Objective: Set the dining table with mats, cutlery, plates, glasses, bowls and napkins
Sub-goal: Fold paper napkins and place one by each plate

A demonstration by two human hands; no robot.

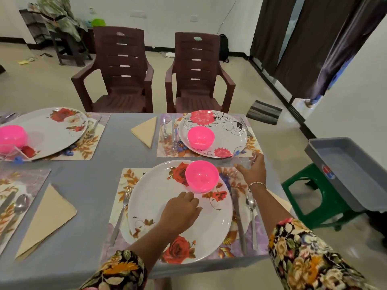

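The person's right hand (254, 172) grips a clear glass (243, 161), fingers curled round its side, at the far right corner of the near mat (125, 181). The glass is upright; can't tell whether its base touches the mat. The left hand (181, 208) hangs over the near plate (150, 197), just this side of the pink bowl (202, 175), fingers loosely bent & close together, holding nothing; can't tell if the tips touch the plate

The near plate, white w/ red roses, sits on the near mat at the front edge of the worktop (109, 143), which has a gray cloth. The pink bowl stands on the plate's far right part. A fork (123, 210) lies on the mat left of the plate; a knife (238, 218) & spoon (251, 204) lie right of it, spoon outermost. A bit of beige napkin (281, 200) shows past the right forearm

Across the worktop a far mat (165, 147) carries a far plate (230, 130) w/ a second bowl (200, 136) on it, an empty tumbler (167, 127) left of that plate, & a folded napkin (145, 130) on the cloth just left of the mat. At far left a third plate (52, 135) w/ a third bowl (11, 136) sits on its own mat. At near left another mat (27, 176) has cutlery on it, a tan napkin (48, 218) beside it

Two brown chairs (121, 70) stand behind the worktop; a gray tub (345, 170) rests on a green stool (310, 189) to the right
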